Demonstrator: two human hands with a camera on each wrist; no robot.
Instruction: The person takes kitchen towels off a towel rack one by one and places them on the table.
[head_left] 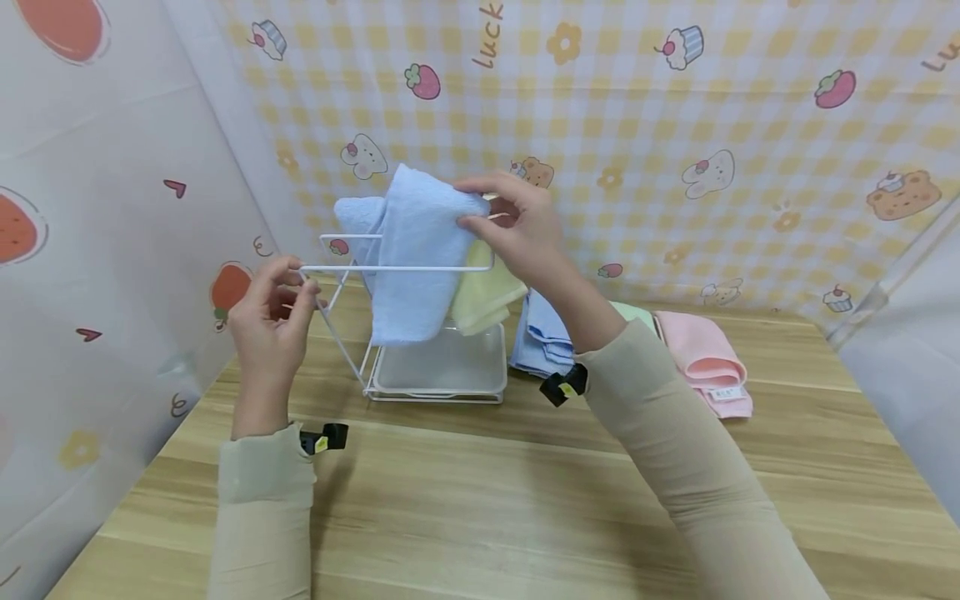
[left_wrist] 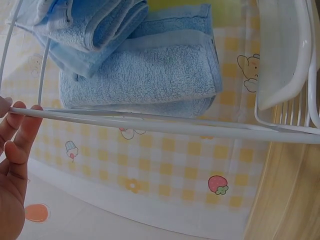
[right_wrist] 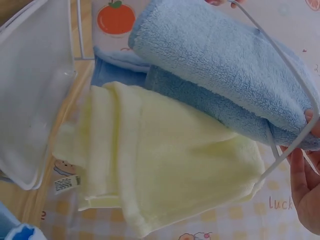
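The right hand (head_left: 521, 229) has a narrow grip: thumb and fingers pinch the upper right edge of a light blue towel (head_left: 423, 221), beside the end of the rack's top rail. This towel is draped over the upper rails of a white wire rack (head_left: 345, 268), its front part hanging down past the front rail. The left hand (head_left: 272, 321) also has a narrow grip, its thumb and fingertips holding the left front corner of the rack's top.

Another blue towel (head_left: 357, 213) hangs at the rack's left, behind the first one. A pale yellow towel (head_left: 486, 293) hangs at the right end, partly behind the first; the right wrist view shows a small label at its edge. Below them, a whitish tray (head_left: 442, 360) sits on the rack's base, on the wooden desk (head_left: 450, 508).

Right of the rack, a folded blue cloth (head_left: 542, 333), a green cloth (head_left: 633, 315), mostly hidden by the right arm, and a folded pink cloth (head_left: 697, 346) lie in a row. A yellow-checked curtain (head_left: 637, 125) hangs behind.
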